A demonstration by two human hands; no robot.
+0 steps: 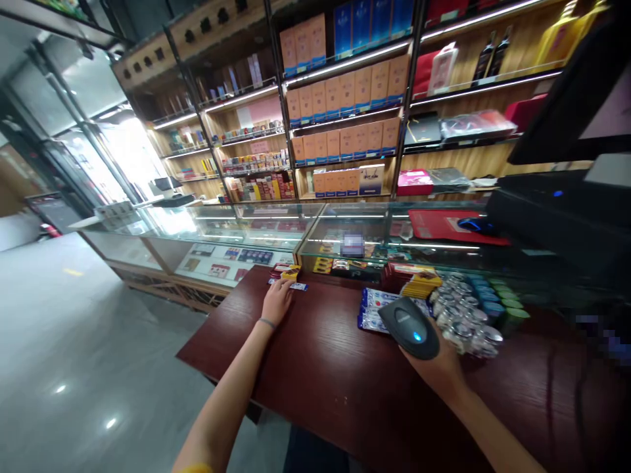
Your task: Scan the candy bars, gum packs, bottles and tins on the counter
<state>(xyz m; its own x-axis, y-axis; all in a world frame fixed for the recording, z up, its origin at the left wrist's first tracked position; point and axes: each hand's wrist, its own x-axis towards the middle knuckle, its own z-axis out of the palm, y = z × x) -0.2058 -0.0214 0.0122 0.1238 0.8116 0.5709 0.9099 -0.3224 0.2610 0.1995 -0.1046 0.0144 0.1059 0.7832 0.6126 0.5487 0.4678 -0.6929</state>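
Observation:
My right hand is wrapped round a dark barcode scanner with a blue light on its top. The scanner is held over the right part of the counter, by a stack of blue-and-white packets. My left hand reaches to the far left edge of the dark red wooden table. Its fingers are closed over a thin blue-and-white packet, whose ends show on both sides. Just behind the fingers lie red and yellow packets.
Silver-lidded containers, green-topped cans and yellow packets crowd the right side. Behind the table runs a glass display case. A red mat with a mouse lies on it. A dark monitor overhangs the right.

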